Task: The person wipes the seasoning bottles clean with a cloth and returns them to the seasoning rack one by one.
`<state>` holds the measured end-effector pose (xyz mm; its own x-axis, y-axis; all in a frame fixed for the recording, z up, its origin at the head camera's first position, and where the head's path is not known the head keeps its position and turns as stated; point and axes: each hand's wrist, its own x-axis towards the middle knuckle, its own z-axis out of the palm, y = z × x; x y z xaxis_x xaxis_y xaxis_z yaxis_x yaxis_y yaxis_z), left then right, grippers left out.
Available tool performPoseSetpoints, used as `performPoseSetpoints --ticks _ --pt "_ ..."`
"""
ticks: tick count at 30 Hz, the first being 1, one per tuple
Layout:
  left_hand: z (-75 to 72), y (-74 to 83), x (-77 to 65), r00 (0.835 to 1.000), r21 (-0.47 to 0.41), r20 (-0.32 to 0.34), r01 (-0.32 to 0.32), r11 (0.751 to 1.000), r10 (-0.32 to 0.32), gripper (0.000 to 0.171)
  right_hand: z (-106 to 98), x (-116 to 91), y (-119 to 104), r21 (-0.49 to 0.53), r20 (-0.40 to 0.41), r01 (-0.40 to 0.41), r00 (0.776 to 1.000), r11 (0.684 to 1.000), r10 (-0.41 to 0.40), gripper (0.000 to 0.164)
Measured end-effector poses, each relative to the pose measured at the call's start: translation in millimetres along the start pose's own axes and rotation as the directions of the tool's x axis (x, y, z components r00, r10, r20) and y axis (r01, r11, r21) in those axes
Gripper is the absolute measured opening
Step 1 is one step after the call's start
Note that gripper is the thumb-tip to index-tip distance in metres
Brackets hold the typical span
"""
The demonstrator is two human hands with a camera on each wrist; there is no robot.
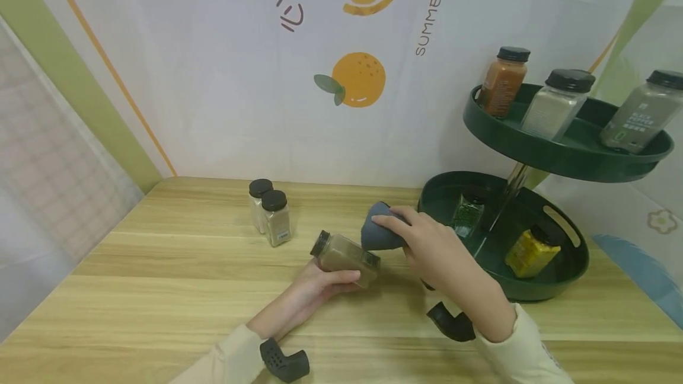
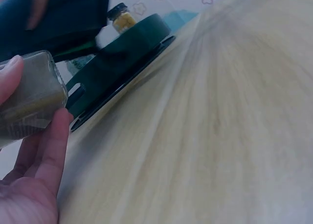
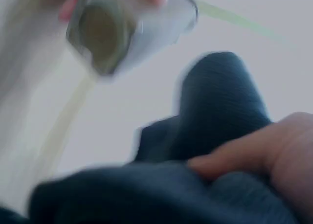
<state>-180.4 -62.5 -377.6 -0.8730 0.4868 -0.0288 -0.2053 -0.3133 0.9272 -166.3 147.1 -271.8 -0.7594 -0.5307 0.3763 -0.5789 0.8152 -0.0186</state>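
Note:
My left hand [image 1: 319, 286] grips a clear spice jar [image 1: 344, 255] with a black lid and brownish powder inside, tilted on its side above the wooden table. The thumb lies across the glass, and in the left wrist view fingers [image 2: 54, 155] support the jar [image 2: 32, 94] from below. My right hand [image 1: 429, 242] holds a bunched blue-grey cloth [image 1: 380, 229] at the jar's base end. In the right wrist view the dark cloth [image 3: 220, 101] folds under the thumb, with the jar's base [image 3: 100, 38] facing the camera.
Two black-lidded jars [image 1: 277, 224] stand on the table at the back left. On the right is a green two-tier rack [image 1: 560, 162]. Its upper tier carries an orange-red jar [image 1: 503, 85], a pale jar [image 1: 555, 108] and a grey jar [image 1: 642, 114]; the lower holds green and yellow jars [image 1: 530, 252].

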Motion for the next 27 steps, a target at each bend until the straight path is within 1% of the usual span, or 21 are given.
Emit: performPoseSetpoints --ticks 2,4,6,7,9,11,13,16,18,24,27 --pt "0.2 -0.9 1.0 1.000 0.036 0.021 -0.016 0.999 0.015 0.065 7 2 -9 0.019 -0.052 0.067 0.996 0.998 -0.066 0.066" --pt "-0.4 -1.8 1.7 0.999 0.056 0.040 -0.036 0.998 0.034 0.069 17 3 -18 0.029 -0.073 0.138 0.988 0.990 -0.136 0.070" --pt "-1.2 -2.6 2.1 0.997 0.062 0.050 -0.056 0.997 0.053 0.073 25 4 -25 0.040 -0.070 0.178 0.982 0.983 -0.175 0.071" --pt "-1.4 -2.9 2.1 0.997 0.064 0.051 -0.060 0.996 0.057 0.073 28 5 -26 0.046 -0.061 0.185 0.981 0.982 -0.182 0.070" --pt "-1.5 -3.1 1.7 0.997 0.067 0.042 -0.060 0.996 0.057 0.073 29 5 -26 0.056 -0.035 0.180 0.983 0.982 -0.178 0.070" --pt "-0.8 -2.8 0.7 0.998 0.068 0.029 -0.050 0.996 0.048 0.072 27 4 -23 0.059 0.002 0.165 0.986 0.985 -0.165 0.070" --pt "0.0 -2.2 -0.2 0.999 0.042 0.009 -0.033 0.999 0.032 0.068 23 4 -18 0.055 0.050 0.149 0.987 0.987 -0.151 0.069" --pt "0.6 -0.7 -0.9 1.000 -0.023 -0.018 -0.016 1.000 0.015 0.061 17 3 -9 0.053 0.119 0.119 0.985 0.991 -0.125 0.068" --pt "0.4 0.2 -0.8 1.000 -0.058 -0.025 -0.009 0.998 0.007 0.057 13 2 -4 0.058 0.146 0.102 0.983 0.993 -0.110 0.066" --pt "-0.4 1.8 -1.5 1.000 -0.057 -0.013 0.000 0.998 -0.001 0.059 4 0 6 0.058 0.199 0.087 0.975 0.994 -0.097 0.058" --pt "-0.3 1.9 -1.9 1.000 -0.052 -0.014 0.004 0.999 -0.005 0.060 0 -1 8 0.039 0.241 0.064 0.968 0.997 -0.072 0.057"
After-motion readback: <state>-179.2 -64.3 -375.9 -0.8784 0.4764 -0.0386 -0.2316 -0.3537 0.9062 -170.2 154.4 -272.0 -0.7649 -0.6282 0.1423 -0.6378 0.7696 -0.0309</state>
